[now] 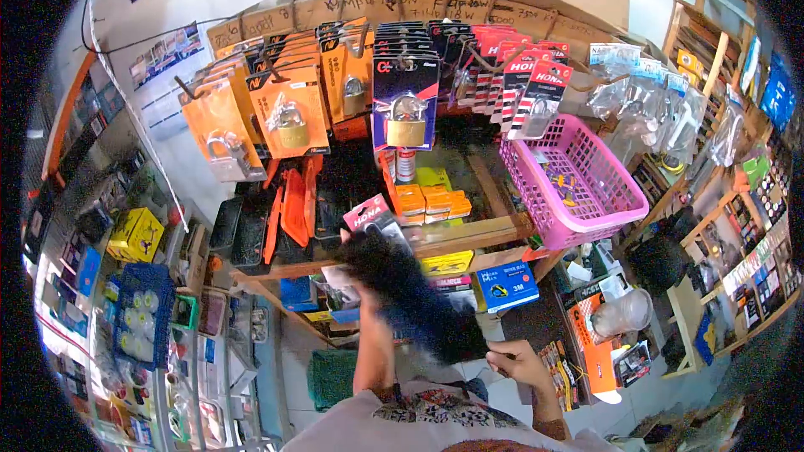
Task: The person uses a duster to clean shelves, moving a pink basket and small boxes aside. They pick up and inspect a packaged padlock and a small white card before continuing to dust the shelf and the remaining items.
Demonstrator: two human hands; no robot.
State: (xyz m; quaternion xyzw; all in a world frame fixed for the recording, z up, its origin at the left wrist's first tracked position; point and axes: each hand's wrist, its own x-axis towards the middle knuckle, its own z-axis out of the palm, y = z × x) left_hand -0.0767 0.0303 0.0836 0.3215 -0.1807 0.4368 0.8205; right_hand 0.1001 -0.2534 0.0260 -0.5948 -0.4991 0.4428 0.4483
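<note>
A dark fluffy duster (419,297), blurred, slants across the middle of the view. Its lower right end meets my right hand (517,362), which is closed around it. My left hand (363,289) is raised behind the duster's upper end, its fingers mostly covered. Beside it, a red and white HONA package (368,216) stands upright, partly behind the duster, and seems to be in that hand. Clear plastic packaging (337,284) shows at the left wrist. Above hang carded padlocks (405,121) on hooks.
A pink basket (624,224) rests on the wooden shelf (469,234) at right, with small orange boxes (431,203) nearer the middle. HONA cards (536,96) and plastic bags (670,108) hang above. A blue crate (144,318) is at left, a clear container (624,315) at right.
</note>
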